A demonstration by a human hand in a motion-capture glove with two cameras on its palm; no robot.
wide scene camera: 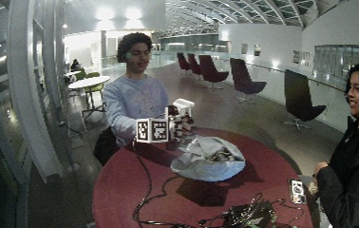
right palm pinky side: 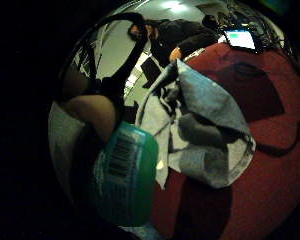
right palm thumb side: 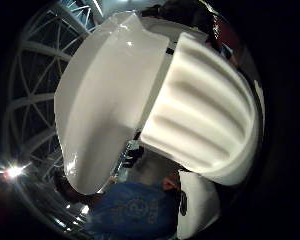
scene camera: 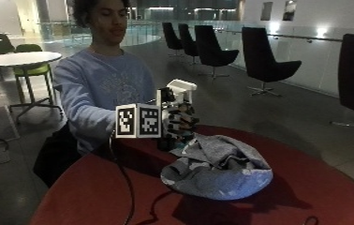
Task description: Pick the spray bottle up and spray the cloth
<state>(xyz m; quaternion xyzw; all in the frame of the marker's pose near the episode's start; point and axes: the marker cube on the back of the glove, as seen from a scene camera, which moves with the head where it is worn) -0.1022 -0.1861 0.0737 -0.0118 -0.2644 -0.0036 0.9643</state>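
Note:
My gloved right hand (scene camera: 178, 119) grips the spray bottle (scene camera: 178, 90) upright above the red table (scene camera: 102, 187), fingers curled round its neck. Its white head (scene camera: 182, 86) sticks out above my fingers and points toward the cloth. The white head and ribbed trigger (right palm thumb side: 205, 110) fill the thumb side palm view. The bottle's green body with a barcode label (right palm pinky side: 122, 175) shows in the little finger side palm view. A crumpled grey-blue cloth (scene camera: 217, 168) lies heaped on the table just beside and below the bottle, also the cloth (right palm pinky side: 205, 130) near the palm.
The round red table's edge (wide scene camera: 110, 190) runs near the person. Cables (wide scene camera: 151, 190) trail over the table, and a phone (wide scene camera: 296, 190) and some gear (wide scene camera: 249, 216) lie at its near side. A second person (wide scene camera: 353, 161) stands by the table.

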